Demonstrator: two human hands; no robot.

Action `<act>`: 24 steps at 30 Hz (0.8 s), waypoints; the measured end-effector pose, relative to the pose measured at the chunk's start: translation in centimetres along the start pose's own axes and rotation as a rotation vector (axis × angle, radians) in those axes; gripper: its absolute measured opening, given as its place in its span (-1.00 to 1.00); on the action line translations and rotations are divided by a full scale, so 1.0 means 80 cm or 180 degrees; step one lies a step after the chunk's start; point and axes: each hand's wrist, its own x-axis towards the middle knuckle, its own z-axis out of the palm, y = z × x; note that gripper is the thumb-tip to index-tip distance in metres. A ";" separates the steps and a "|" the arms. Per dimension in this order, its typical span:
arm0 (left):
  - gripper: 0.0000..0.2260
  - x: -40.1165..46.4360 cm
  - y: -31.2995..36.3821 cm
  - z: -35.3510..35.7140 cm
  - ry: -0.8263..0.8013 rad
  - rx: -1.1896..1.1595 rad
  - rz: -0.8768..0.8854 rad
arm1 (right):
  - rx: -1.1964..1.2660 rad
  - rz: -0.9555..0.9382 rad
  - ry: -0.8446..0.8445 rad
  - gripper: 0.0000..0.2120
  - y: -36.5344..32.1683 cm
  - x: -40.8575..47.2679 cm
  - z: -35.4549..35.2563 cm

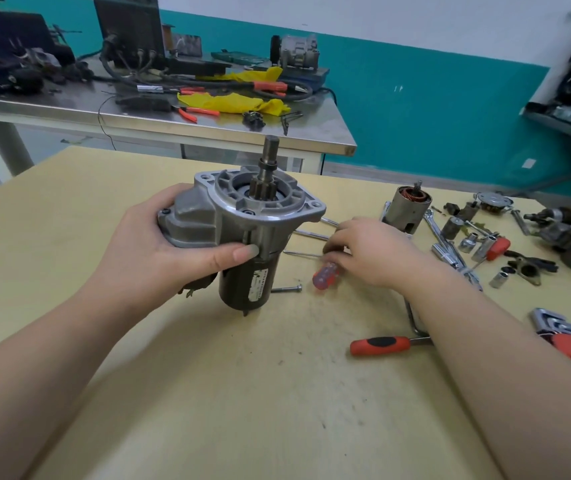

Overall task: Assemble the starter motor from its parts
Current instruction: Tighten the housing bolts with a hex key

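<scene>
Bare table point(260, 393) lies open in front; sockets point(467, 244) and wrenches point(443, 237) crowd the right.

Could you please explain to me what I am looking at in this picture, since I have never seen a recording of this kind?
This is one view from a camera worn on a person's head, looking down at their own two bare hands; no robot is involved. The left hand grips a grey metal starter motor, standing upright on a pale wooden table with its toothed shaft pointing up. The right hand reaches down onto a screwdriver with a clear red handle lying beside long thin bolts; I cannot tell whether it grips it. Farther right lie a copper-wound armature housing, chrome sockets and an orange-handled ratchet.
</scene>
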 end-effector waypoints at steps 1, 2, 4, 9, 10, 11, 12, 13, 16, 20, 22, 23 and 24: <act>-0.36 0.000 0.000 0.001 0.0000 0.0019 -0.0005 | -0.0031 0.0019 -0.0053 -0.78 -0.004 0.002 -0.001; -0.35 0.000 0.001 0.001 -0.0003 0.0031 -0.0008 | -0.0066 0.0052 -0.0098 -0.80 -0.007 0.003 -0.002; -0.36 -0.002 0.001 0.002 -0.0007 0.0053 -0.0015 | -0.0151 0.0118 -0.0091 -0.82 -0.012 0.005 -0.005; -0.38 -0.004 0.003 0.000 0.0011 0.0025 0.0005 | 0.0888 0.0540 0.0737 -0.89 0.018 -0.005 -0.027; -0.38 -0.004 0.004 0.001 0.0008 0.0062 0.0021 | 0.1006 0.0619 0.0694 -0.90 0.025 -0.008 -0.032; -0.37 -0.004 0.004 0.001 0.0003 0.0075 0.0024 | 0.0934 0.0688 0.0541 -0.90 0.030 -0.010 -0.035; -0.36 -0.004 0.003 0.002 0.0006 0.0064 0.0012 | 0.0763 0.0757 0.0329 -0.87 0.033 -0.012 -0.037; -0.35 -0.004 0.004 0.002 0.0007 0.0046 0.0003 | 0.0582 0.0826 0.0129 -0.83 0.033 -0.013 -0.036; -0.29 -0.004 0.004 0.002 0.0010 0.0010 0.0064 | 0.0295 0.0858 -0.0193 -0.80 0.026 -0.017 -0.029; -0.29 -0.003 0.003 0.002 0.0003 -0.0021 0.0039 | 0.0196 0.0926 -0.0457 -0.86 0.027 -0.029 -0.048; -0.31 -0.003 0.002 0.001 0.0012 0.0050 0.0037 | -0.0008 0.1122 -0.0823 -0.87 0.030 -0.042 -0.064; -0.32 -0.003 0.001 0.000 0.0018 0.0069 0.0048 | -0.0147 0.1178 -0.1089 -0.88 0.028 -0.049 -0.068; -0.33 -0.002 -0.001 0.000 0.0021 0.0078 0.0055 | -0.0237 0.1213 -0.1354 -0.89 0.021 -0.055 -0.067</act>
